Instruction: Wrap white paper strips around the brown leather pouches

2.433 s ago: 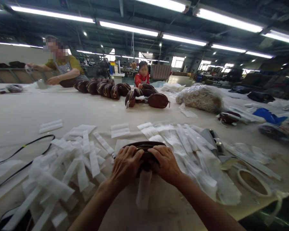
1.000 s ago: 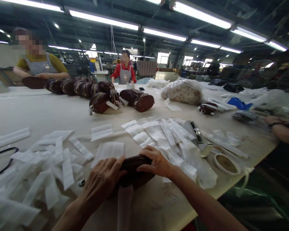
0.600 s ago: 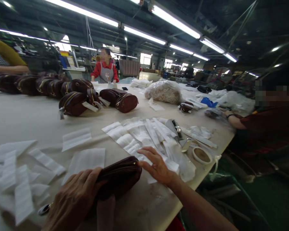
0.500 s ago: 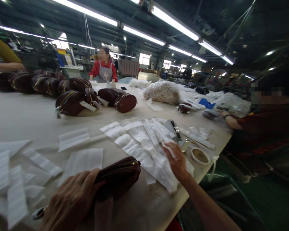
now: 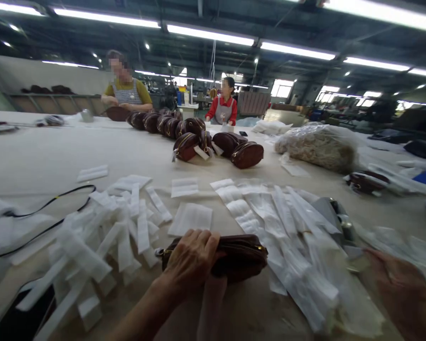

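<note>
My left hand [image 5: 193, 255] is closed over the top of a dark brown leather bag [image 5: 243, 255] with a zipper, holding it on the table in front of me. A white strip [image 5: 213, 305] hangs from the bag's near side, below the hand. Off to the right, my right hand [image 5: 403, 289] is smeared by motion beside a grey tape dispenser [image 5: 332, 215], and its fingers are not clear. Between the hands lies a fan of white foam wrapping sheets [image 5: 270, 222]. A flat white sheet [image 5: 190, 219] rests just behind the bag.
Loose white foam strips [image 5: 88, 251] are heaped at left, by a black strap [image 5: 44, 208] and a dark flat object [image 5: 24, 312]. Several finished brown bags [image 5: 248, 155] stand in a row farther back. A plastic-wrapped bundle [image 5: 315, 144] sits at right. Two people [image 5: 223, 106] work across the table.
My view has swung left, bringing the strip heap and a second person across the table into sight. My left hand stays on the bag; my right hand remains near the dispenser, now blurred.
</note>
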The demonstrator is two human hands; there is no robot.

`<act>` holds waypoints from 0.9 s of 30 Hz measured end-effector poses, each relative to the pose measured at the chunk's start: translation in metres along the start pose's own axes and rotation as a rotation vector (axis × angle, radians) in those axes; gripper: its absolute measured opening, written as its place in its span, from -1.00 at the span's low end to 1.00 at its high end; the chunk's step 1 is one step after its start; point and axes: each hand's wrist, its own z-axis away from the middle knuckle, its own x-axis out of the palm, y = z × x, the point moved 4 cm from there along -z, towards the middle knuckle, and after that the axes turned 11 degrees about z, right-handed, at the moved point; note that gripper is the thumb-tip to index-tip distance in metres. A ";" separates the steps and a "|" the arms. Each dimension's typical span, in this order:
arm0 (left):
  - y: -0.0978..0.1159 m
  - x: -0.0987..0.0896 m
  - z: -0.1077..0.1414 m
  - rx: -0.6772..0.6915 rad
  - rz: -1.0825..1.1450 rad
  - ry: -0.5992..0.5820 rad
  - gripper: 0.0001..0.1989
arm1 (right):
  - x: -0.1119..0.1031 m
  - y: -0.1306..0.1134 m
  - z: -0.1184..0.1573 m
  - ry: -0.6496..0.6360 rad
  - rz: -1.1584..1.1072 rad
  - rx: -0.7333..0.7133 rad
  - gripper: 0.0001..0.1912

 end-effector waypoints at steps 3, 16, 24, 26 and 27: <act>0.003 -0.001 0.001 -0.019 0.022 -0.011 -0.80 | 0.000 -0.089 -0.014 0.057 -0.121 -0.044 -0.40; -0.002 0.017 0.011 -0.071 0.245 -0.071 -0.74 | 0.052 -0.480 0.007 -1.125 -0.384 -0.890 -0.83; -0.002 0.015 0.012 -0.059 0.307 -0.052 -0.66 | 0.100 -0.521 0.055 -1.402 -0.327 -0.587 -0.51; -0.002 0.015 0.013 -0.058 0.303 -0.045 -0.67 | 0.100 -0.519 0.056 -1.413 -0.345 -0.526 -0.46; -0.002 0.015 0.014 -0.052 0.299 -0.033 -0.68 | 0.098 -0.518 0.054 -1.415 -0.353 -0.511 -0.52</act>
